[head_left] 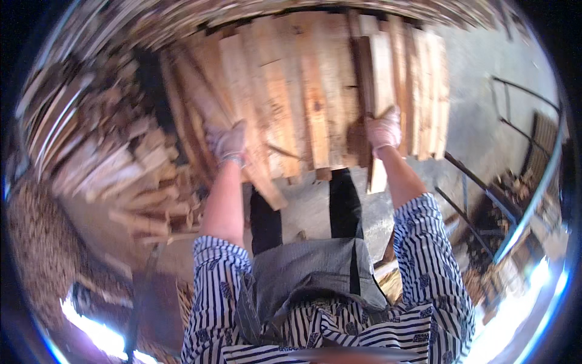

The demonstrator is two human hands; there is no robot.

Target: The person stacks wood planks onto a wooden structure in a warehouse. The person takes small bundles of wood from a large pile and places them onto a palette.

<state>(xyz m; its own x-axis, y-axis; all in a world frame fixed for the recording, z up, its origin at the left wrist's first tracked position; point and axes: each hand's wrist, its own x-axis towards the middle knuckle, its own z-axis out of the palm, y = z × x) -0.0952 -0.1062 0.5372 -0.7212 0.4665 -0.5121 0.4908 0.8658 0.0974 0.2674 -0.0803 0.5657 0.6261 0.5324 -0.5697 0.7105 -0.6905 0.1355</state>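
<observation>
My left hand (228, 141), in a light glove, is closed around a wooden plank (268, 189) that slants across the left part of a plank stack, its near end jutting out toward me. My right hand (385, 128), gloved as well, grips another wooden plank (381, 76) lying nearly straight away from me, with its near end past the stack's edge. Between and beneath both hands spreads the stack of planks (315, 97), laid side by side. The fingers are partly blurred, and their undersides are hidden.
Loose wood offcuts (121, 151) are heaped on the left. More wood pieces (163, 24) line the far side. At the right stands a dark metal frame (485, 185) above grey concrete floor (473, 91), with scraps near it. A grey apron (303, 267) hangs over my front.
</observation>
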